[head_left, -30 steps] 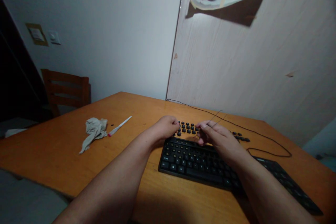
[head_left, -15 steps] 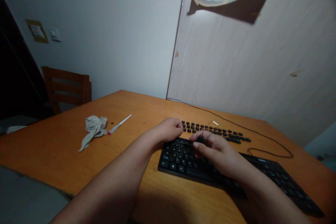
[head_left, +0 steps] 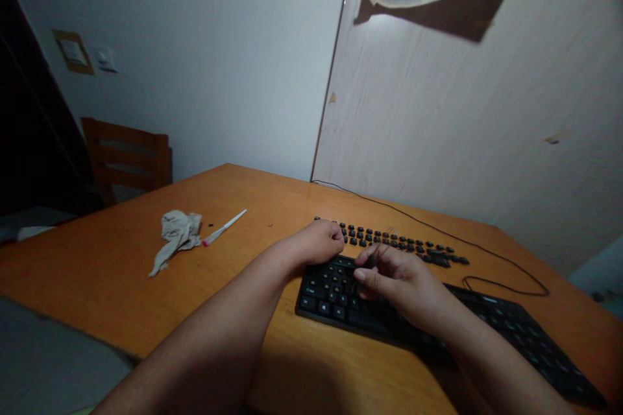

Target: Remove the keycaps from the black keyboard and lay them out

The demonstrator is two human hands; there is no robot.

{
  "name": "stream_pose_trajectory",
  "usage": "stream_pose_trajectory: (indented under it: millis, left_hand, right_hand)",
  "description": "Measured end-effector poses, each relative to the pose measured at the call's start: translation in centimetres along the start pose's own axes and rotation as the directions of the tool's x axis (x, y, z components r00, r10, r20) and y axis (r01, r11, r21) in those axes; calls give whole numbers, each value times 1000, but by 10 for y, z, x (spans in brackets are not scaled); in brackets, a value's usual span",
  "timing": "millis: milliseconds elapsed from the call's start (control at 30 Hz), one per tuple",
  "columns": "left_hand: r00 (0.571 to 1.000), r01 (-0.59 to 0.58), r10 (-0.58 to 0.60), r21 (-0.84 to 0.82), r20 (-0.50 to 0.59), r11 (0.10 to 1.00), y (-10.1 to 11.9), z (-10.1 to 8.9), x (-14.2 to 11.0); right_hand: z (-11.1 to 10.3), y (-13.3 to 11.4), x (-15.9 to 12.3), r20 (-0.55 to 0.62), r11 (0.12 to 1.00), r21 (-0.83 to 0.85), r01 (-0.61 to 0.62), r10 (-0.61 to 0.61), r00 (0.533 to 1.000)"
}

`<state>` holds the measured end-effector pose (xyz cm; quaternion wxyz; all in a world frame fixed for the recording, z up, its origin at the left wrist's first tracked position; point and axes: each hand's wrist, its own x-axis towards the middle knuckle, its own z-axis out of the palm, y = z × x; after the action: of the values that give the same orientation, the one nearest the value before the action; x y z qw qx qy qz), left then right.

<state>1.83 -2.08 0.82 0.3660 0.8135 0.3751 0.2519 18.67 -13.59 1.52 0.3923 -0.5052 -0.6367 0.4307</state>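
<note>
A black keyboard (head_left: 331, 301) lies on the orange wooden table (head_left: 253, 207). Behind it, several loose black keycaps (head_left: 403, 244) sit in rows on the table. My left hand (head_left: 322, 243) is curled into a fist at the keyboard's far left corner, and its palm side is hidden. My right hand (head_left: 396, 279) hovers low over the keyboard's left half with its fingers curled. Thumb and fingertips pinch a small dark keycap (head_left: 370, 262) just above the keys.
A crumpled grey cloth (head_left: 178, 235) and a white stick with a pink tip (head_left: 224, 228) lie on the table to the left. The keyboard's black cable (head_left: 487, 256) loops along the back. A wooden chair (head_left: 127, 159) stands at the far left, and the wall (head_left: 438, 130) is close behind.
My right hand has come back from the keycap rows toward me and lowered over the keyboard. The thin wire piece seen above it a second ago no longer shows. My left hand stayed put.
</note>
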Motion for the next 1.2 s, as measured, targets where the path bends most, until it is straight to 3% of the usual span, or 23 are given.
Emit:
stream_pose_trajectory:
  millis: [467,733,900,1200]
  left_hand:
    - [1000,-19,19,48,8,999,0,-1,0]
    - [999,-52,50,103,15,993,-3,0,3]
    - [997,-71,69,105,20,992,-2,-1,2]
    - [975,-56,17,172,220,983,-1,-4,-2]
  right_hand:
    - [4,9,1,66,999,9,-32,32,997]
    - [1,5,1,27,944,-325,53,-47,999]
    - [-1,7,1,51,939,-340,52,-37,998]
    - [0,11,2,30,966,-252,66,-60,998]
